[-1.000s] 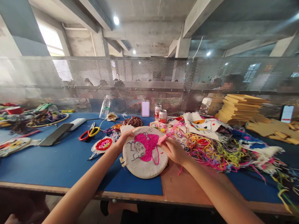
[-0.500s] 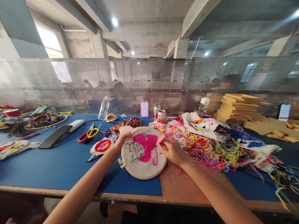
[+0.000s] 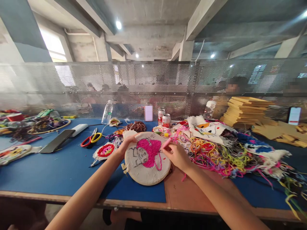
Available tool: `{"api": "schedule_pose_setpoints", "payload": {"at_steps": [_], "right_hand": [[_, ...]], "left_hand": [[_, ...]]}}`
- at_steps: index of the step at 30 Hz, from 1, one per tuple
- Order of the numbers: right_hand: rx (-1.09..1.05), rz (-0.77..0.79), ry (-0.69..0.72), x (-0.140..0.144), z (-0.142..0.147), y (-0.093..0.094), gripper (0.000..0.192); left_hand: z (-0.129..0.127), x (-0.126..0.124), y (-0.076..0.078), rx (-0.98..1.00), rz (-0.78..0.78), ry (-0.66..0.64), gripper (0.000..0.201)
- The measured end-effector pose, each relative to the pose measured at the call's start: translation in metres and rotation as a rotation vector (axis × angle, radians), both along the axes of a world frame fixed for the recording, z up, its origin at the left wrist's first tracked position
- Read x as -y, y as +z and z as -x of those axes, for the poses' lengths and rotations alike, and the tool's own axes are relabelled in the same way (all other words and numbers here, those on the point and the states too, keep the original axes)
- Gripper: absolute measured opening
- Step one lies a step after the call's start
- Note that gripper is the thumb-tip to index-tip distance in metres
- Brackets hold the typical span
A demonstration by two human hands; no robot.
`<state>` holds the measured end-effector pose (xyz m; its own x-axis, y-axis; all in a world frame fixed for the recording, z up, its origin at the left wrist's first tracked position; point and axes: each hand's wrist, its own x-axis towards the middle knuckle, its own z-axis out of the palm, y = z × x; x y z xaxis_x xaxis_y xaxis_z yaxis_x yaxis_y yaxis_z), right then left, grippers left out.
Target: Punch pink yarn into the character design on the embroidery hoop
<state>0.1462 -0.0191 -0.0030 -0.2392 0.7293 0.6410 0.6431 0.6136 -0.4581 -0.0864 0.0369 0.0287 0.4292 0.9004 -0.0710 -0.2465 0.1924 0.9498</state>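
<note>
A round embroidery hoop (image 3: pixel 146 183) with white cloth stands tilted towards me above the table. Drawn lines of a figure and a bright pink area of looped yarn (image 3: pixel 149 151) cover the cloth's middle. My left hand (image 3: pixel 128 143) grips the hoop's upper left rim, its fingers partly hidden behind. At the right side of the cloth, my right hand (image 3: pixel 177 155) is closed round a pink punch needle (image 3: pixel 166 143), with its tip at the fabric. Pink yarn trails from the tool's back end, and more hangs below the right wrist.
Tangled yarn (image 3: pixel 211 153) heaps up on the right beside stacked brown cardboard (image 3: pixel 244 111). Left of the hoop lie scissors (image 3: pixel 90 139), a round red patch (image 3: pixel 105 149) and a dark phone (image 3: pixel 57 141). Behind stand a bottle (image 3: pixel 107 112), cans (image 3: pixel 166 120) and a perforated metal screen (image 3: pixel 153 83).
The view has shifted very slightly. Both hands keep their holds on the hoop and punch needle, with hardly any visible movement.
</note>
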Motion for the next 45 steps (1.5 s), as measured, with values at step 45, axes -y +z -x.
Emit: {"api": "schedule_pose_setpoints", "payload": {"at_steps": [45], "right_hand": [[0.014,-0.151,0.161,-0.003,-0.011,0.001,0.011]], "left_hand": [[0.000,-0.010,-0.011,0.041,-0.149,-0.063,0.065]]}}
